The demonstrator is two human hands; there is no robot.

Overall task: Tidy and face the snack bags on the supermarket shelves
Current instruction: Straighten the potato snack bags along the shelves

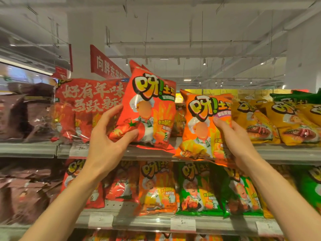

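My left hand (107, 136) grips the lower left corner of a red snack bag (149, 108), which stands upright at the front of the top shelf (286, 153) and tilts slightly right. My right hand (238, 140) grips the right side of an orange snack bag (203, 126), thumb on its front, with the bag's bottom hanging over the shelf lip. Both bags face me. They stand side by side, edges almost touching.
Yellow bags (271, 122) and green bags (295, 95) fill the top shelf to the right. A large red pack (86, 101) and brown bags (26, 117) sit to the left. The lower shelf holds red, orange (156, 186) and green (199, 188) bags above price tags (183, 223).
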